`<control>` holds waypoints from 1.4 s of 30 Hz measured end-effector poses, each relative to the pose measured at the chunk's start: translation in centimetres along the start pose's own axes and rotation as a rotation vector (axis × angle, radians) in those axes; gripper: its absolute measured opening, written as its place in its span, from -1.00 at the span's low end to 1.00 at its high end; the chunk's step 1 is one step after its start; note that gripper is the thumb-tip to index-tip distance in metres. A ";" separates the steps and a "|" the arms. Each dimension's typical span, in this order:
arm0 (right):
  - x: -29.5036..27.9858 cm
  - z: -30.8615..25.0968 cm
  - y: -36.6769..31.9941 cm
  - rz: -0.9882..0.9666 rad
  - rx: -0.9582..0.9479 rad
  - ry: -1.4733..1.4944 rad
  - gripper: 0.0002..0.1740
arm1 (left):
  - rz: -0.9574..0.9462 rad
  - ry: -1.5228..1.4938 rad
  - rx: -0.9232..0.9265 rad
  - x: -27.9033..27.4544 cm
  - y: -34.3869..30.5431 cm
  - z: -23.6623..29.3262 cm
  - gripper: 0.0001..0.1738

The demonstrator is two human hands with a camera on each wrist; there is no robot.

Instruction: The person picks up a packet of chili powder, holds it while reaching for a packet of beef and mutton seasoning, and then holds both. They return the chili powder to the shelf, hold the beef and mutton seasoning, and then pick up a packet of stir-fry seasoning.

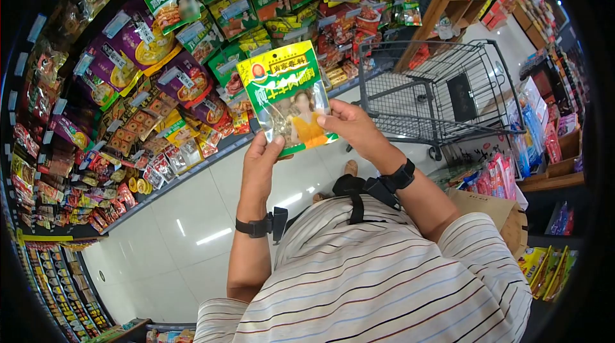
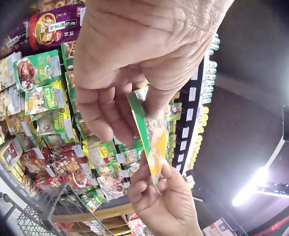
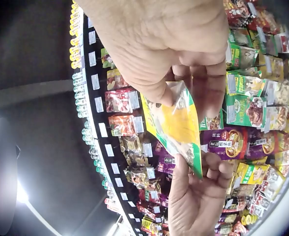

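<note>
Green-and-yellow spice pouch, held up in front of hanging seasoning packets, printed front facing the wearer. Left grip pinching the lower left corner, right grip pinching the lower right edge. Probably at the label-checking step; calling next, presumably, for easing one pinch while keeping the other firm. Hidden in the head view: pouch back, some fingers behind. Hard to make out: small print, exact contents.

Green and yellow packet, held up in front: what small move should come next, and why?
Probably ease the left hand off the packet and let the right hand carry it toward the shopping cart, since both hands pinch its lower part and the cart stands on the right.
</note>
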State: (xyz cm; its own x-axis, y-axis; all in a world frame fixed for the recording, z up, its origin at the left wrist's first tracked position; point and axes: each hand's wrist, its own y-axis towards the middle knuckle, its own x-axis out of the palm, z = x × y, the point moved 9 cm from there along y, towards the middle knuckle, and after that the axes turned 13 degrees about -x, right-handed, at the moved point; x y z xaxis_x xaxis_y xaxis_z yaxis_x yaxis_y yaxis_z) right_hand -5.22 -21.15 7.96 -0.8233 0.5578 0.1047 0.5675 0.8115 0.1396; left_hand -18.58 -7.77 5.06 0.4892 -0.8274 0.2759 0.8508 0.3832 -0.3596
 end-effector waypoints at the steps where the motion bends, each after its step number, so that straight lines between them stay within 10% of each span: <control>1: -0.2 -0.6 0.2 0.000 -0.004 -0.057 -0.66 | 0.042 0.053 0.017 -0.3 -0.2 0.0 -0.55; 12: -6.3 2.5 0.4 0.058 0.075 0.041 -0.62 | 0.113 -0.033 0.053 -0.7 0.5 0.7 -0.61; 26: -28.1 20.7 -3.2 0.148 0.277 -0.574 -0.74 | 0.309 -0.029 0.086 -1.7 2.2 2.2 -0.63; 42: -32.7 25.9 -7.6 0.171 0.590 -0.414 -0.63 | 0.325 0.013 0.070 1.2 7.2 3.3 -0.64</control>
State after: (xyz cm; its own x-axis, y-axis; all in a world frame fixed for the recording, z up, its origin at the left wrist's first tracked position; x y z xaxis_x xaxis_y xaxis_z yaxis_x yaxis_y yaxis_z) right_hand 17.22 -41.01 -22.06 -0.7251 0.6105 -0.3186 0.6861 0.6011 -0.4097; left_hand -11.23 -4.61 5.71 0.7354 -0.6620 0.1448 0.6617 0.6553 -0.3643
